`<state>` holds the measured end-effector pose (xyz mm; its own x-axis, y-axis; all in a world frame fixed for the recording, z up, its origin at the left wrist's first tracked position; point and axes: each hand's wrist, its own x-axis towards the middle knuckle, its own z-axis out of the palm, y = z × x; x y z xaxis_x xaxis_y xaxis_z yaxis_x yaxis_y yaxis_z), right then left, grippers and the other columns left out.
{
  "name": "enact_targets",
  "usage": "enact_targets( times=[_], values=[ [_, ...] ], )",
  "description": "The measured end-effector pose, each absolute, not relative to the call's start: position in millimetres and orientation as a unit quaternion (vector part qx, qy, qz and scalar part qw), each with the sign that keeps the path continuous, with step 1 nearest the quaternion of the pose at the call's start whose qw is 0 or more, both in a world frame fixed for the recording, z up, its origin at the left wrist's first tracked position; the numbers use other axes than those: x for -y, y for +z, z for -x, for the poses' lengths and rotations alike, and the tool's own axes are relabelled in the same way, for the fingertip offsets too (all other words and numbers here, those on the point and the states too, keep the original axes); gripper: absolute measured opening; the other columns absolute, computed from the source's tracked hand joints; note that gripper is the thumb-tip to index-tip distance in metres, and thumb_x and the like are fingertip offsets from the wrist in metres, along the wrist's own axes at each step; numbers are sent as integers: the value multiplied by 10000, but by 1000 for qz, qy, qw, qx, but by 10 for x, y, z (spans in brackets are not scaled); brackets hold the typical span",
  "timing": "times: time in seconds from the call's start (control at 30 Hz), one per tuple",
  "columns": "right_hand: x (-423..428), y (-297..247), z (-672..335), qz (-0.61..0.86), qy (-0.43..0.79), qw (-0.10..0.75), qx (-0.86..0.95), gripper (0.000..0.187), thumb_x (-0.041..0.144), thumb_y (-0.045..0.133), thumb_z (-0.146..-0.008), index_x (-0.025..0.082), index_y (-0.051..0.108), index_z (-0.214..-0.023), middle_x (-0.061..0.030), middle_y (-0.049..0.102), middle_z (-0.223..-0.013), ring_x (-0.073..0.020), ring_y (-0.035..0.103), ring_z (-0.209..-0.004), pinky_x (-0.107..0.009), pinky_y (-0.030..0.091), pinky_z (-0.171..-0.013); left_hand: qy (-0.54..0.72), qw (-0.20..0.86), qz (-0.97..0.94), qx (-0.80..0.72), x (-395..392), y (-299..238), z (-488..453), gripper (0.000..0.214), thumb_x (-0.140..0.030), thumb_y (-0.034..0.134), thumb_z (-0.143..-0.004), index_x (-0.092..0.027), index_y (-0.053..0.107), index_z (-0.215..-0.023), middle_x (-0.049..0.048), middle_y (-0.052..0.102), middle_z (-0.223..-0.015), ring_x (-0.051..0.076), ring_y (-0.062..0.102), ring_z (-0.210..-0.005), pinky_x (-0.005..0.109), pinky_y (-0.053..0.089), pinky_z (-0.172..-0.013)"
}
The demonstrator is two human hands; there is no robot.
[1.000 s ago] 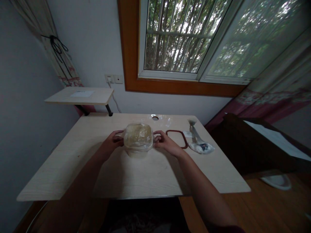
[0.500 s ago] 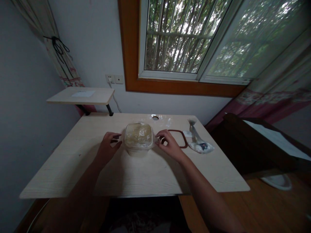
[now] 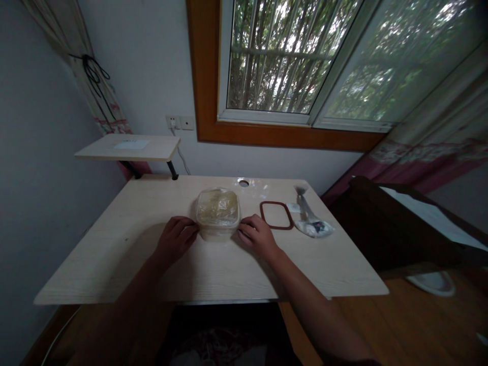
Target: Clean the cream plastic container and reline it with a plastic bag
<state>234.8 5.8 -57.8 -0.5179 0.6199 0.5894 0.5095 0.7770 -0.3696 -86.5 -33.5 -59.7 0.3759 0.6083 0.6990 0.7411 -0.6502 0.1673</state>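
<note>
A square, clear-sided food container (image 3: 218, 235) stands on the desk in front of me. Its pale yellowish top is covered by wrinkled, shiny plastic wrap (image 3: 218, 206). At the container's left side, my left hand (image 3: 178, 235) is closed, fingertips pinched at the wrap's edge. My right hand (image 3: 257, 235) pinches in the same way at the right side, its fingertips close to the container's wall. What lies between the fingertips is small and hard to make out, but it looks like the wrap. A reddish-brown square ring (image 3: 277, 226) lies flat just beyond my right hand.
Right of the ring lies a clear plastic bag (image 3: 316, 227) with whitish contents and a long gathered neck. A small raised shelf (image 3: 152, 147) with a paper label stands at the desk's back left. The desk (image 3: 328, 274) has a round cable hole (image 3: 244, 183) near its back edge.
Both hands have come in and down against the container's sides, and their fingers have closed. The wrap's edges beside the container have been drawn down. The ring and bag stay put.
</note>
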Motion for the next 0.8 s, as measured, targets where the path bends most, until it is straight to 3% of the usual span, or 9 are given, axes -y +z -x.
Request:
enact_targets(
  times=[0.4, 0.8],
  values=[
    [-87, -650, -2496, 304, 18, 300, 904, 207, 305, 546, -988, 267, 716, -1099, -111, 707, -1029, -240, 589, -893, -411, 454, -787, -300, 89, 860, 403, 312, -686, 955, 193, -205, 584, -912, -246, 707, -1055, 99, 726, -1048, 244, 629, -996, 449, 523, -907],
    [-67, -557, -2462, 300, 50, 304, 903, 195, 327, 573, -966, 254, 723, -1068, -118, 694, -997, -248, 591, -889, -424, 468, -801, -261, 52, 886, 380, 316, -645, 944, 188, -176, 556, -920, -217, 708, -1024, 112, 707, -1051, 244, 634, -990, 457, 518, -930]
  ],
)
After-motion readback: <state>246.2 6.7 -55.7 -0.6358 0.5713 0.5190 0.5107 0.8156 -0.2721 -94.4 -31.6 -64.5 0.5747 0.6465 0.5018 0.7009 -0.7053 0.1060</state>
